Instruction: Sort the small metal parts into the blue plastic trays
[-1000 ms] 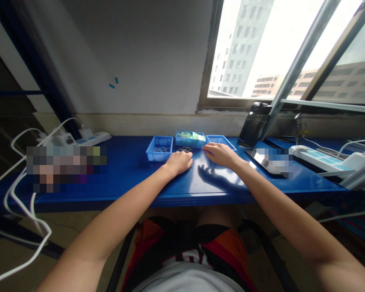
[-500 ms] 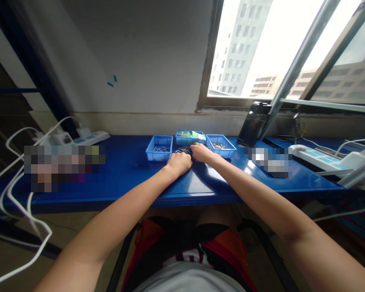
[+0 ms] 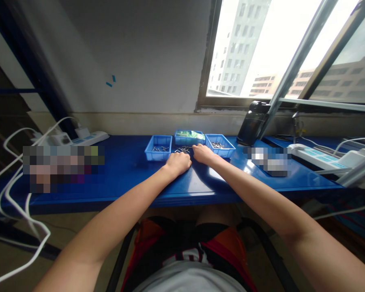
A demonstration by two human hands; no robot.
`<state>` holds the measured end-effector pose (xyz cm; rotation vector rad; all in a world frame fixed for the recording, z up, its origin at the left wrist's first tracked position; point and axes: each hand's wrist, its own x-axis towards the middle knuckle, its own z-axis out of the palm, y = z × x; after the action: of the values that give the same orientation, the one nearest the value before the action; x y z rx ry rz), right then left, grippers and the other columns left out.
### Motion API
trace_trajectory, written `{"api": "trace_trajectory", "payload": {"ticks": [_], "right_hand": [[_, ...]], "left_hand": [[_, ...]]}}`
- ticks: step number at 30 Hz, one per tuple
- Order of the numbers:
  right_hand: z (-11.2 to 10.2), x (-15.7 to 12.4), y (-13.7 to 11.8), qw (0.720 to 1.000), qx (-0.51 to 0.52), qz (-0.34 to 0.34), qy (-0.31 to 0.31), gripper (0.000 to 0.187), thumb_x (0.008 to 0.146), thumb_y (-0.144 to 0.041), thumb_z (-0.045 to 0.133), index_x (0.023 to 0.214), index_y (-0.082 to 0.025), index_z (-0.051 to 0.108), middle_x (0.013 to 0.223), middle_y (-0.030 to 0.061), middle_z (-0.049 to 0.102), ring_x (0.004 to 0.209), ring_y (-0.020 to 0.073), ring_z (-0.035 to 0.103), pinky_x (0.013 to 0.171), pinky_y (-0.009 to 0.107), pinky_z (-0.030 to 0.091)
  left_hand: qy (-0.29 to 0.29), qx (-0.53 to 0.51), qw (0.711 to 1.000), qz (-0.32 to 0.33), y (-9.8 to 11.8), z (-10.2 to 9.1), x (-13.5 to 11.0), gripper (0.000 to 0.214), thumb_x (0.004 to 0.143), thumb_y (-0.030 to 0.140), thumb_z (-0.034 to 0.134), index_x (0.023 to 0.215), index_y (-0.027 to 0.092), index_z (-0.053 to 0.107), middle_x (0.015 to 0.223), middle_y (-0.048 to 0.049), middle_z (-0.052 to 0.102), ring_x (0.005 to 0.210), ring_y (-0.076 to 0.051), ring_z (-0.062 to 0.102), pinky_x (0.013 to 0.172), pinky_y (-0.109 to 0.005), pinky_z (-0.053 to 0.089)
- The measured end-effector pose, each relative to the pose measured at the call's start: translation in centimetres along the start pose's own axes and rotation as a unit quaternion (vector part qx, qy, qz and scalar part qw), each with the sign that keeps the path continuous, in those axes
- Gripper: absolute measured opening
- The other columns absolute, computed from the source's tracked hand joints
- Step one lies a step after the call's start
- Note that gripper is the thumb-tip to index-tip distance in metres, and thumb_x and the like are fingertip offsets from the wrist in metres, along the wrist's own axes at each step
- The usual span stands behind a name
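A loose pile of thin metal pieces (image 3: 182, 150), like screws or nails, lies on the blue table between my hands and the trays. My left hand (image 3: 179, 163) rests at the near side of the pile, fingers curled in; whatever they hold is hidden. Just right of the pile is my right hand (image 3: 201, 154), its fingers pinched together near the pieces, too small to make out what is in them. A blue tray (image 3: 158, 155) on the left holds a few similar pieces. The right blue tray (image 3: 225, 152), just beyond my right hand, holds a larger heap of them.
At the back, a third blue tray (image 3: 188, 142) carries a green packet (image 3: 189, 135). A black bottle (image 3: 253, 123) stands by the window. Power strips with white cables lie on the left (image 3: 91, 138) and right (image 3: 318, 157). Blurred items sit on both table sides.
My right hand has shifted slightly right, away from the pile. My left hand stays nearly in place. The trays look unchanged.
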<state>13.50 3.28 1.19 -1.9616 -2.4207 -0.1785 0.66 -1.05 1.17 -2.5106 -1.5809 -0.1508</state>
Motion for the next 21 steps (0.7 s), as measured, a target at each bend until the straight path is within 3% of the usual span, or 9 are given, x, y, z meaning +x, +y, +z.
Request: {"api": "trace_trajectory", "payload": {"ticks": [4,21], "right_hand": [[0.11,0.07,-0.02,1.0,-0.003,0.001,0.009,0.032,0.084,-0.014,0.035,0.109,-0.011,0.054,0.109,0.0188,0.055,0.1,0.0295,0.056,0.08,0.039,0.045],[0.54,0.12,0.06,1.0,-0.002,0.006,0.02,0.032,0.084,-0.01,0.032,0.111,-0.008,0.049,0.108,0.0207,0.053,0.096,0.0275,0.057,0.079,0.036,0.046]], "left_hand": [[-0.005,-0.003,1.0,0.003,-0.05,0.03,0.06,0.036,0.086,0.027,0.034,0.091,0.012,0.066,0.092,-0.0156,0.067,0.09,-0.027,0.063,0.076,-0.034,0.048],[-0.001,-0.005,1.0,0.01,-0.11,0.06,0.01,0.035,0.087,0.029,0.035,0.094,0.012,0.065,0.092,-0.0153,0.066,0.089,-0.026,0.063,0.076,-0.033,0.047]]}}
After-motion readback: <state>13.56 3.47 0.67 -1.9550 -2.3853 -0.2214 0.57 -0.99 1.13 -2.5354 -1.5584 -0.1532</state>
